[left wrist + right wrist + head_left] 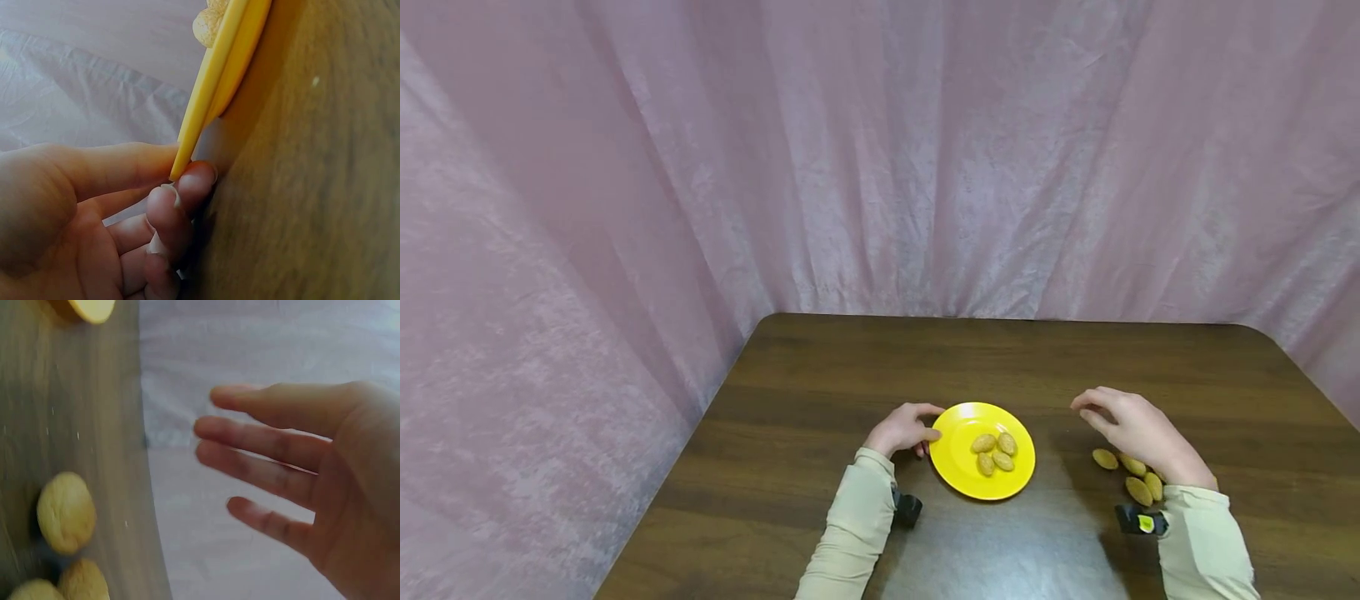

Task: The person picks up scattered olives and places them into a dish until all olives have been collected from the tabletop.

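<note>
A round yellow plate (951, 467) bears several tan, oval, rough-skinned pieces (983, 443) that look like walnuts. My left hand (904, 428) pinches the plate's left rim, thumb on top and fingertips under the edge. In the left wrist view, the plate (209, 94) stands between the thumb and curled fingers of that hand (94, 212). To the right of the plate, my right hand (1138, 429) hovers over the table with nothing in it. Its fingers (269, 437) are spread and loosely bent. Below it lie several more of the walnut-like pieces (1138, 491), partly hidden by the wrist.
All of this is on a dark brown wooden table (820, 375) with rounded far corners. A pink curtain (880, 167) hangs behind it and along the left side. Each wrist wears a small black camera (907, 508). A gap of bare wood separates the plate from the loose pieces.
</note>
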Motion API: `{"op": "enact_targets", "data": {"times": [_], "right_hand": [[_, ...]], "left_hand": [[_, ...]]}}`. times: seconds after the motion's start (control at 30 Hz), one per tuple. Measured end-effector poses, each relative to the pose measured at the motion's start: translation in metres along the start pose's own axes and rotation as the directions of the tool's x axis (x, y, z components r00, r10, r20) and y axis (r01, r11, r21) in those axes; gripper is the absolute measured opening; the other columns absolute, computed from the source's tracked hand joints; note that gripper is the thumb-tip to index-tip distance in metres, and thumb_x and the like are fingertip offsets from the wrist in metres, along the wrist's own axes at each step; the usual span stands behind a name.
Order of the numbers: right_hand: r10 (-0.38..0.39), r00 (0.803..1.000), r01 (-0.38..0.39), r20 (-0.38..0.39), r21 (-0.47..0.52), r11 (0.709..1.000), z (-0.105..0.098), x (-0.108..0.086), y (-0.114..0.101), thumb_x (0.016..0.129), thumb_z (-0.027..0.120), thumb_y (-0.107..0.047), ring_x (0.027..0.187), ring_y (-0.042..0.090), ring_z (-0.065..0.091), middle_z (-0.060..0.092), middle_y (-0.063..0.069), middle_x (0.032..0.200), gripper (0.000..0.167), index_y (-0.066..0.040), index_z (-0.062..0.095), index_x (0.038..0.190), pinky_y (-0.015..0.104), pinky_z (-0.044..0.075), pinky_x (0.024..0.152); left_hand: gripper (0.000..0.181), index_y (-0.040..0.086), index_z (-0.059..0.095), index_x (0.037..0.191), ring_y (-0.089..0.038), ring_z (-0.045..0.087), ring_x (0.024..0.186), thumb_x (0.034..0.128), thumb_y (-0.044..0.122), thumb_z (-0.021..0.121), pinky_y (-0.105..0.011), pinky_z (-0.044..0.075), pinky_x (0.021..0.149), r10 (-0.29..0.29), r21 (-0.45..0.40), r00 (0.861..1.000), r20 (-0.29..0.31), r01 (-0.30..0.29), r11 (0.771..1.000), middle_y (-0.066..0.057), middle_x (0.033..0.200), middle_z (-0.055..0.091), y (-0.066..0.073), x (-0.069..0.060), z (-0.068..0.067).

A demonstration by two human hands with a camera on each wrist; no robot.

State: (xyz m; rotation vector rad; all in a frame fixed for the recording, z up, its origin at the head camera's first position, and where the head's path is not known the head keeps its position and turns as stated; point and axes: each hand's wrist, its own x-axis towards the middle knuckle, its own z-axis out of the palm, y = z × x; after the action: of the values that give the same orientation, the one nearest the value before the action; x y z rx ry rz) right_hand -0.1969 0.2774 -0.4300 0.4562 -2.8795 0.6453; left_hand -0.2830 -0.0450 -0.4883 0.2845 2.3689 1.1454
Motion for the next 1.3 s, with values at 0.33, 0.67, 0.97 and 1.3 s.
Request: {"op": "enact_targets", "data": {"times": [0.33,0.67,0.97,1.3], "right_hand": [[0.056,0.982,-0.055,0.18,-0.01,0.998,0.008,-0.008,0.021,0.088,0.067,-0.013,0.082,0.018,0.065,0.07,0.002,0.092,0.014,-0.006,0.068,0.101,0.039,0.053,0.072],[0.096,0.933,-0.138,0.348,0.098,0.986,0.018,-0.011,0.035,0.082,0.074,-0.016,0.089,0.022,0.063,0.069,0.006,0.096,0.026,-0.005,0.066,0.104,0.039,0.052,0.074],[0.091,0.923,-0.158,0.374,0.152,0.976,0.031,-0.01,0.039,0.08,0.073,-0.005,0.081,0.015,0.055,0.061,0.002,0.088,0.024,-0.005,0.065,0.102,0.03,0.047,0.067],[0.069,0.925,-0.128,0.374,0.137,0.982,0.03,-0.007,0.039,0.082,0.067,0.0,0.073,0.008,0.05,0.059,0.001,0.083,0.02,-0.006,0.065,0.101,0.023,0.043,0.062]], "left_hand": [[0.041,0.015,0.062,0.13,-0.013,0.052,0.048,0.0893,0.015,0.068,-0.022,0.049,0.053,-0.002,-0.006,1.0,-0.001,0.002,1.0,-0.003,0.062,0.058,-0.006,-0.001,0.002],[0.041,0.014,0.061,0.13,-0.014,0.052,0.049,0.0895,0.015,0.068,-0.022,0.05,0.054,0.008,0.007,1.0,-0.003,-0.008,1.0,-0.003,0.064,0.058,-0.012,-0.001,0.003],[0.04,0.014,0.063,0.129,-0.013,0.051,0.047,0.0891,0.015,0.068,-0.023,0.049,0.053,0.0,-0.002,1.0,-0.015,0.0,1.0,-0.002,0.063,0.058,-0.017,-0.001,0.005],[0.04,0.014,0.063,0.129,-0.013,0.051,0.046,0.0888,0.015,0.068,-0.022,0.047,0.051,0.012,-0.006,1.0,-0.019,-0.012,1.0,-0.002,0.062,0.058,-0.016,0.003,0.004]]}}
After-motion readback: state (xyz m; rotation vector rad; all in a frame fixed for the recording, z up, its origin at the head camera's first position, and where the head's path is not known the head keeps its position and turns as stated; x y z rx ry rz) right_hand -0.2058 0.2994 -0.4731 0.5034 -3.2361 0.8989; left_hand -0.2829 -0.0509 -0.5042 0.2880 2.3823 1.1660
